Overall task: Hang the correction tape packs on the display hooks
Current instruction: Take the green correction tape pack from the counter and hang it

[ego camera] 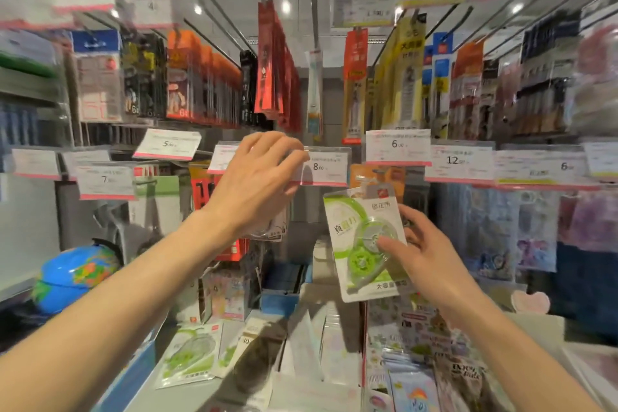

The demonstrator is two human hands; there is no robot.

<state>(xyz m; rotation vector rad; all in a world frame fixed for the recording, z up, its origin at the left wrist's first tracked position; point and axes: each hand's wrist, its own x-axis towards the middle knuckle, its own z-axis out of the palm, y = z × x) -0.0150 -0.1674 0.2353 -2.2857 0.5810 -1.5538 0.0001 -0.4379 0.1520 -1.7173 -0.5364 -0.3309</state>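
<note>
My right hand [423,256] grips a green and white correction tape pack [363,241], thumb on its clear blister, holding it upright just below and right of the price tag marked 8 [322,165]. My left hand [259,184] reaches up to that tag's left end, fingers curled on the tag holder at the hook's tip. Behind my left wrist a hung correction tape pack [272,231] shows partly. More green packs [189,356] lie flat on the shelf below left. The hook itself is hidden behind the tag.
Rows of hooks with hanging stationery packs fill the wall above and to both sides, each fronted by a price tag [398,147]. A blue globe [73,276] sits at lower left. Sticker packs [414,344] and small boxes [230,294] crowd the shelf below.
</note>
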